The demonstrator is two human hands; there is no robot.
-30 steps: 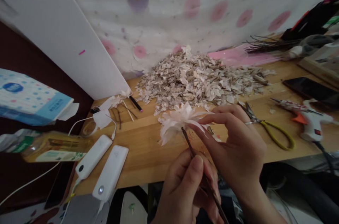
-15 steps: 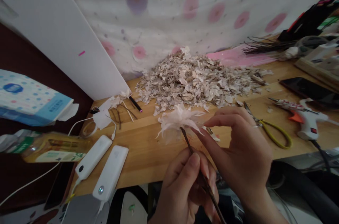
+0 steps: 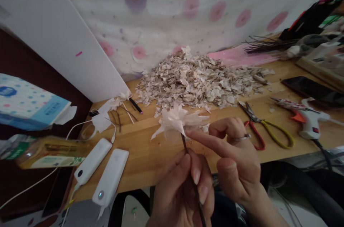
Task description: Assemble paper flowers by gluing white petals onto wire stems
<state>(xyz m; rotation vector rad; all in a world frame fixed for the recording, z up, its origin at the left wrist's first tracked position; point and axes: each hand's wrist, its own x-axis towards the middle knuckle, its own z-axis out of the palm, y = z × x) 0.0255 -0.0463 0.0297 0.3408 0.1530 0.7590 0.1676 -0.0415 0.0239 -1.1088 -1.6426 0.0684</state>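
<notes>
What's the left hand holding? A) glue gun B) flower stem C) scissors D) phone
B: the left hand pinches the dark stem just below the papery flower.

Left hand (image 3: 178,193) holds a paper flower's (image 3: 176,121) dark stem (image 3: 184,145).

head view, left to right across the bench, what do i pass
bottle of yellow liquid, two white power banks, paper flower on a twig stem, red-and-yellow-handled scissors, hot glue gun
</notes>
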